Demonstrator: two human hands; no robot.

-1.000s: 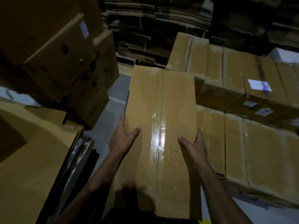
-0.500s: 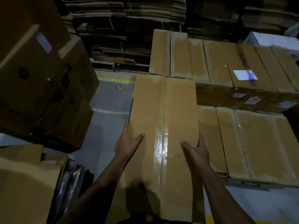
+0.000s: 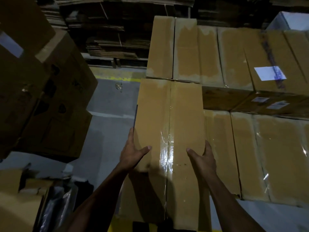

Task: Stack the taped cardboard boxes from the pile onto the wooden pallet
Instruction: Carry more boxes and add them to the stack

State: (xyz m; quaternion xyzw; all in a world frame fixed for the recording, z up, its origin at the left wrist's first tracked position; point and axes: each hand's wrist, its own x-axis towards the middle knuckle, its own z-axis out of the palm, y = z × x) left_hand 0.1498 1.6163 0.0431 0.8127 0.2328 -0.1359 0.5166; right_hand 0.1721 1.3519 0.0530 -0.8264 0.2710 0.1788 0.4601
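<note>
A long brown cardboard box with clear tape down its middle seam is held in front of me. My left hand grips its left edge, thumb on top and fingers down the side. My right hand grips its right edge the same way. The box's far end reaches the stacked taped boxes at the back right. A lower row of taped boxes lies right beside the held box. The pallet itself is hidden under the boxes.
A leaning pile of darker cardboard boxes stands at the left. An open carton with plastic wrap sits at the lower left. Grey floor with a yellow line runs between. Flattened cardboard stacks fill the back.
The held box has moved forward toward the stacked boxes at the back right, and my view has tilted further down. Both hands keep the same grip on its edges.
</note>
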